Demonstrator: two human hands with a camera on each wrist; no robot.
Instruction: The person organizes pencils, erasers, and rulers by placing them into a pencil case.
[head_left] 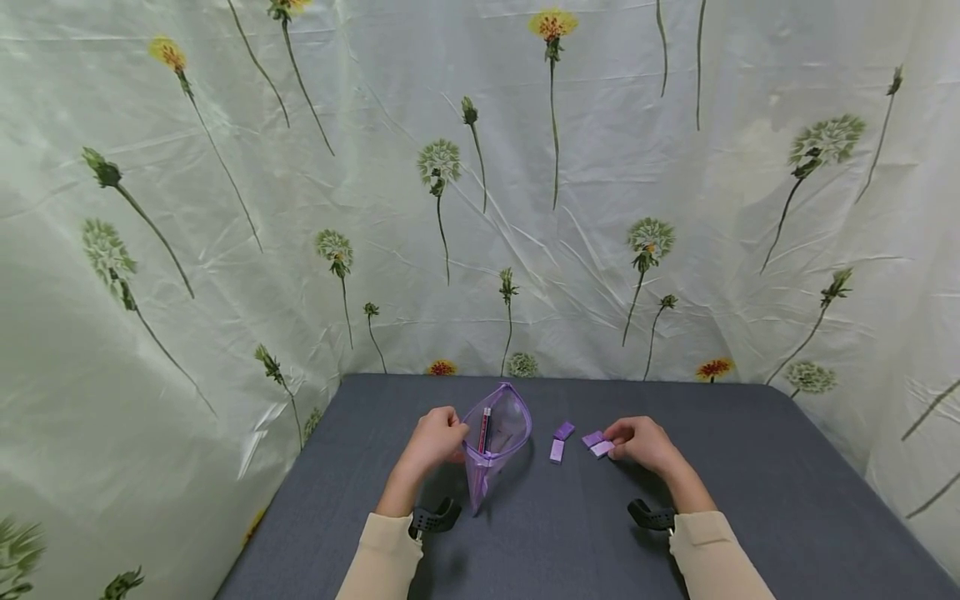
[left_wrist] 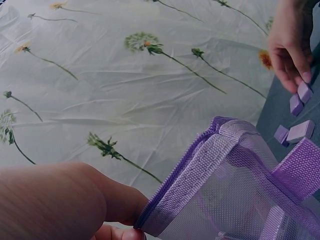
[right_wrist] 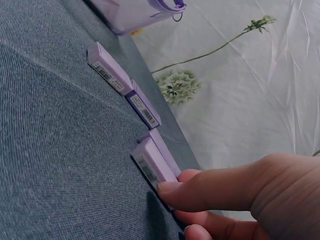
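Note:
In the head view my left hand (head_left: 435,435) grips the rim of a purple mesh zip pouch (head_left: 483,477), whose mouth stands open. A dark pen-like stick (head_left: 485,429) with a red part shows inside it. My right hand (head_left: 645,442) pinches the end of a light purple eraser-like block (head_left: 602,449) on the table. A darker purple block (head_left: 592,438) lies against it, touched or nearly touched by the fingertips. Closer to the pouch lie two more blocks, one dark (head_left: 564,430) and one light (head_left: 557,452). Barcode labels mark their sides in the right wrist view.
A dark grey cloth covers the table (head_left: 555,533). Behind and at the left hangs a pale curtain (head_left: 390,192) printed with dandelions. Black bands (head_left: 437,517) sit on both wrists, below beige sleeves (head_left: 382,557).

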